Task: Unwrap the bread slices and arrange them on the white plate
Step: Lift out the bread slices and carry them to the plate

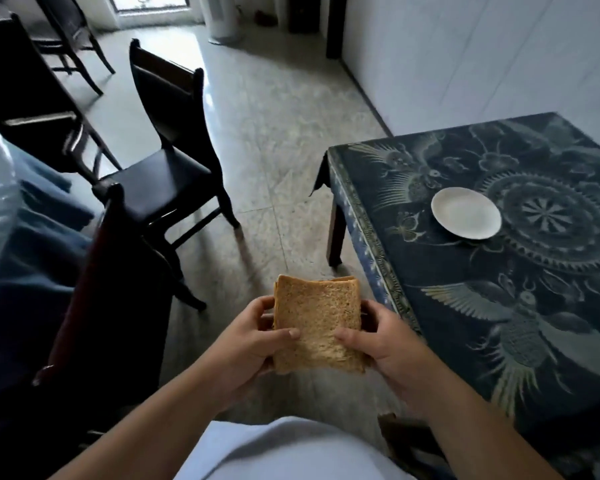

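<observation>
Head view looks down on a small stack of brown bread slices [317, 325] held upright above the tiled floor, in front of the person's chest. The left hand [253, 336] grips the stack's left edge, thumb laid across the front face; the right hand [383, 341] clasps the right edge the same way, thumb on the lower front. No wrapper shows on the bread (any film would be hard to make out in this dim light), so the unwrapping looks done and the step in hand seems to be carrying the slices over.

The white plate [444, 206] sits bare on the patterned blue tablecloth [534, 306], well apart from the bread, up and to the right. The next move likely calls for swinging the stack over the table edge to the plate, then peeling slices apart one at a time and laying them flat, gently, since soft bread dents under the thumbs.
</observation>
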Motion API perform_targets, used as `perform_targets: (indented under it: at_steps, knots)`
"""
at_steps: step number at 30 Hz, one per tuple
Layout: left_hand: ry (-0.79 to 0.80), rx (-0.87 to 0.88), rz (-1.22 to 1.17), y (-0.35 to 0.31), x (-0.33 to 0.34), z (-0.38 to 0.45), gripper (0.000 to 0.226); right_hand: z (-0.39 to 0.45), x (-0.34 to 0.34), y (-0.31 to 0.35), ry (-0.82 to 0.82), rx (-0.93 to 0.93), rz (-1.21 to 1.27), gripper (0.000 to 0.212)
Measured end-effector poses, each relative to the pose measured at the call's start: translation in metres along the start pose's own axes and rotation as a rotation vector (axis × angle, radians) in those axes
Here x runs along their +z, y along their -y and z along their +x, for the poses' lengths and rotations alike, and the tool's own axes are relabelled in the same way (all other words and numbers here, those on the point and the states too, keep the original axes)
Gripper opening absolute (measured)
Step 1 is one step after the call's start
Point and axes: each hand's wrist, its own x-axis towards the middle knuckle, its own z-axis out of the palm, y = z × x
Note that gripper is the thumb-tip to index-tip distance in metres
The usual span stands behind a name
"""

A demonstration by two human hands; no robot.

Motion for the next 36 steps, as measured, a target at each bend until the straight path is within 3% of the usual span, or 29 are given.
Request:
perform_targets:
  at_steps: [8, 12, 17, 22, 25, 31, 36]
  knots:
    - [-0.155, 0.020, -0.064, -0.024, -0.064, 0.032, 0.056, 0.089, 0.050, 0.032, 0.145, 0.064, -0.104, 0.055]
    - [-0.203, 0.010, -0.060, -0.046, -0.071, 0.070, 0.059, 0.143, 0.045, 0.049, 0.170, 0.082, -0.143, 0.039]
    - [-0.265, 0.004, -0.046, -0.087, -0.062, 0.127, 0.055, 0.206, 0.025, 0.085, 0.219, 0.096, -0.149, 0.036]
    - [-0.258, -0.013, -0.039, -0.128, -0.048, 0.176, 0.054, 0.248, -0.001, 0.124, 0.249, 0.078, -0.158, 0.057]
    - [-0.194, -0.020, -0.041, -0.150, -0.036, 0.210, 0.052, 0.264, -0.024, 0.136, 0.167, 0.071, -0.148, 0.067]
    - [0.016, -0.112, 0.112, -0.186, 0.000, 0.302, 0.037, 0.281, -0.078, 0.142, -0.088, 0.045, 0.000, 0.041]
    - [0.291, -0.208, 0.334, -0.215, 0.050, 0.387, 0.031, 0.279, -0.113, 0.141, -0.412, 0.026, 0.155, 0.036]
